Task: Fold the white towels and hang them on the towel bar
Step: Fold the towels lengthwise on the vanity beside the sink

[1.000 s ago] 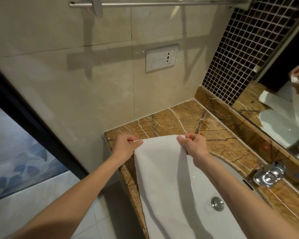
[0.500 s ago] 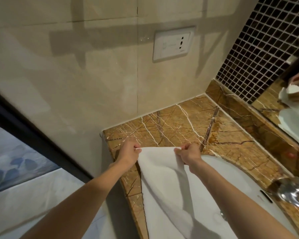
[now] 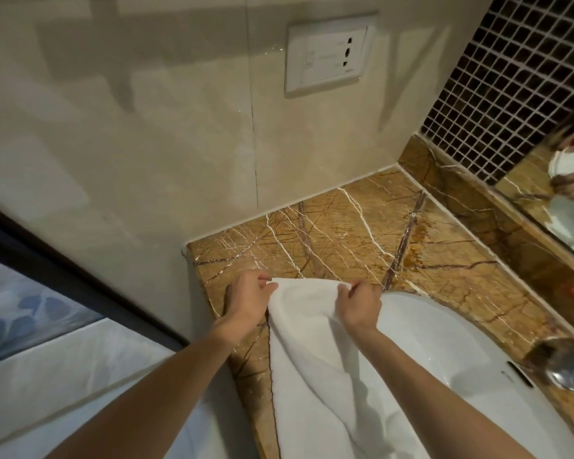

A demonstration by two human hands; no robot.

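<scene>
Left hand (image 3: 248, 301) and right hand (image 3: 358, 304) each pinch the soft, rumpled white towel (image 3: 312, 366) over veined marble.

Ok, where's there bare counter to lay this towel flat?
The brown veined marble counter is bare in the far corner, bordered by the beige wall, the marble upstand and the white basin. Nearer, it's crowded: the white towel drapes over basin and counter edge, gripped by the left hand and right hand; the chrome tap sits right.
</scene>
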